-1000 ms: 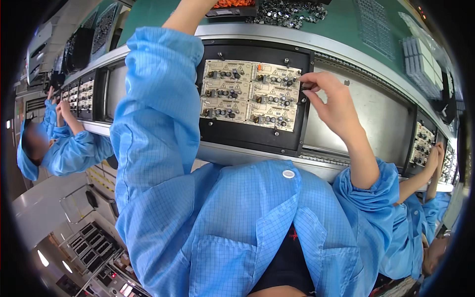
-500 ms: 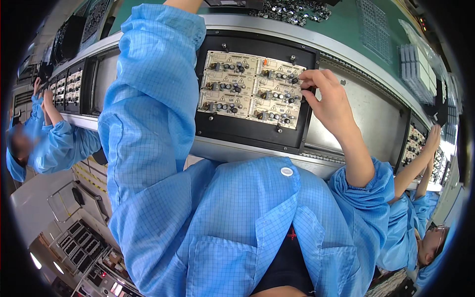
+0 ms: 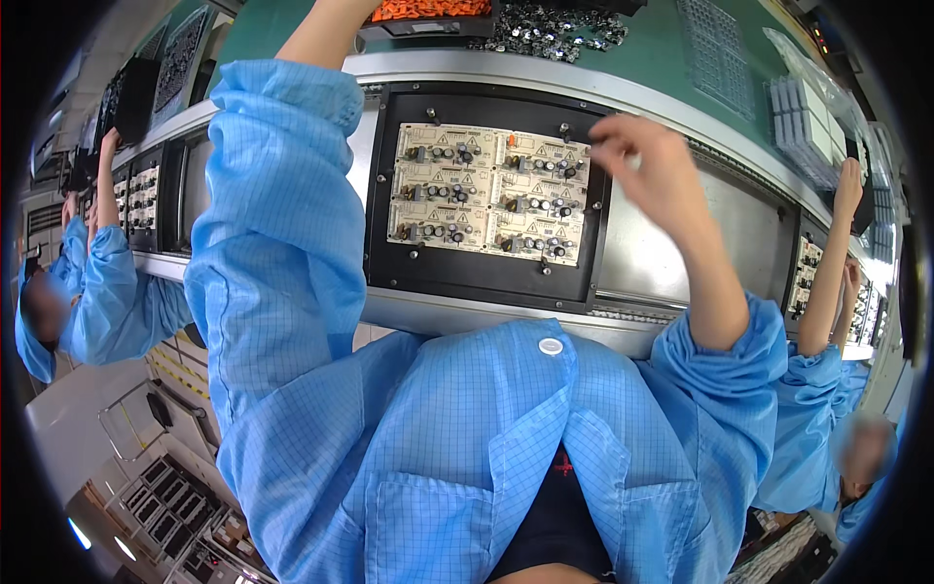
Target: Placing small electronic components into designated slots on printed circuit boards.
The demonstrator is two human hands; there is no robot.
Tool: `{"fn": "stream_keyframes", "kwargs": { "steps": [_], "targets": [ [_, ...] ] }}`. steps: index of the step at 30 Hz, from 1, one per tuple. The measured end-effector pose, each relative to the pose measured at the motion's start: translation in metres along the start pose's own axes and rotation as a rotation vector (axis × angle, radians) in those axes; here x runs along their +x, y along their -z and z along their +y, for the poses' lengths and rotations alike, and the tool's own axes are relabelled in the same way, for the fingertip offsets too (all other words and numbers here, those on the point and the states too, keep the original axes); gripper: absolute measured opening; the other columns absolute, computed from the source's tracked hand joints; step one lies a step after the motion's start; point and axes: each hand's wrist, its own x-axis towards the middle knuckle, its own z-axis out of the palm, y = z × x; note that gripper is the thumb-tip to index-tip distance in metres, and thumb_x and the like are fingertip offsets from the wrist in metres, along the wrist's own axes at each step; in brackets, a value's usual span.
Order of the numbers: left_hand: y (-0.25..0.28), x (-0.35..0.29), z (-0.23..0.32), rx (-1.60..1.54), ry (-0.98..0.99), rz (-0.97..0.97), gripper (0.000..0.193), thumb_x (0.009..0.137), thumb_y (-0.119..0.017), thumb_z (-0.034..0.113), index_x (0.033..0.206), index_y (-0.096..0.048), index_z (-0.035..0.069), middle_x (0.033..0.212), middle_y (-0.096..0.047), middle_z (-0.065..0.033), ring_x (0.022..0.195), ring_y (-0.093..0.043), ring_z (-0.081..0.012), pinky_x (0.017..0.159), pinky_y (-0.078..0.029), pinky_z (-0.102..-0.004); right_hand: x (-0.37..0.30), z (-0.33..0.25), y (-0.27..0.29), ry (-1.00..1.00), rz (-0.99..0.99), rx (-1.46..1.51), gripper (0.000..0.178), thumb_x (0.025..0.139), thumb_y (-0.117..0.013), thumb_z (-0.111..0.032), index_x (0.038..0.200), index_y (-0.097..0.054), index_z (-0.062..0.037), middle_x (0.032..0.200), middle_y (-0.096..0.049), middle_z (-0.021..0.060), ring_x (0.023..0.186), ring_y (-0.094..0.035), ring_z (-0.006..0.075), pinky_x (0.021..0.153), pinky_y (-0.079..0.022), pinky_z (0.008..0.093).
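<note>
My right hand [image 3: 654, 167] hovers beside the upper right corner of a cream circuit board panel [image 3: 489, 185]. Its fingers are smeared by motion, so whether anything is between them cannot be made out. Several rows of black capacitors and other small parts stand on the panel, and one small orange part [image 3: 511, 140] sits near its top middle. A black carrier frame [image 3: 467, 275] with upright pins holds the panel. My left forearm [image 3: 326, 29] stretches past the upper edge beside a black bin of orange parts [image 3: 428, 10]; the left hand itself is out of sight.
A metal conveyor rail [image 3: 467, 66] runs along the frame. Beyond it, on the green bench, lie a heap of small shiny metal parts [image 3: 555, 31], a clear plastic tray [image 3: 718, 58] and stacked white trays [image 3: 806, 117]. Co-workers in blue sleeves [image 3: 122, 277] work on both sides.
My right hand has lifted off the panel's right edge and blurs with motion. The view has shifted, bringing the orange parts' bin into sight. The co-workers' arms have moved.
</note>
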Motion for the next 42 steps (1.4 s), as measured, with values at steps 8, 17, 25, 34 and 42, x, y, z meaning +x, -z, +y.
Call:
{"fn": "stream_keyframes", "kwargs": {
  "steps": [8,17,25,34,42],
  "targets": [
    [0.0,-0.014,0.045,0.084,0.05,-0.083,0.015,0.079,-0.066,0.003,0.091,-0.072,-0.004,0.074,-0.067,-0.0215,0.069,-0.067,-0.0276,0.067,-0.052,-0.0374,0.091,0.091,0.002,0.085,0.359,-0.254,0.026,0.086,-0.06,0.001,0.111,-0.064,-0.006,0.1,-0.067,0.0143,0.095,-0.063,0.0329,0.083,-0.051,0.0389],
    [0.01,-0.069,0.106,-0.016,0.078,-0.367,0.015,0.081,-0.065,0.007,0.089,-0.068,-0.006,0.078,-0.067,-0.0231,0.074,-0.067,-0.0317,0.069,-0.052,-0.0402,0.103,0.111,-0.004,0.237,0.325,-0.34,0.025,0.086,-0.062,0.002,0.11,-0.064,-0.0043,0.104,-0.066,0.0112,0.096,-0.064,0.0285,0.083,-0.051,0.0362],
    [-0.019,-0.166,0.122,-0.114,0.005,-0.548,0.019,0.083,-0.062,0.005,0.098,-0.071,-0.003,0.082,-0.068,-0.023,0.078,-0.066,-0.0394,0.073,-0.054,-0.0433,0.088,0.087,0.01,0.177,0.514,-0.113,0.01,0.08,-0.062,-0.001,0.087,-0.068,0.0024,0.093,-0.065,0.0181,0.087,-0.064,0.0367,0.078,-0.051,0.0393],
    [-0.03,-0.203,0.139,-0.078,0.051,-0.542,0.008,0.082,-0.061,0.001,0.082,-0.066,-0.005,0.081,-0.065,-0.023,0.08,-0.064,-0.0398,0.075,-0.051,-0.0452,0.02,0.053,0.018,0.114,0.467,0.128,0.02,0.089,-0.063,0.001,0.109,-0.066,-0.0029,0.102,-0.064,0.006,0.093,-0.063,0.018,0.081,-0.051,0.0289],
    [-0.038,-0.202,0.137,0.07,-0.081,-0.594,0.011,0.08,-0.065,0.003,0.087,-0.067,-0.006,0.081,-0.066,-0.0209,0.08,-0.065,-0.036,0.076,-0.052,-0.0423,-0.033,0.036,0.027,-0.025,0.426,0.368,0.014,0.091,-0.064,0.0,0.104,-0.067,0.0009,0.105,-0.059,0.0031,0.092,-0.059,0.0118,0.082,-0.05,0.0247]
  ]
}}
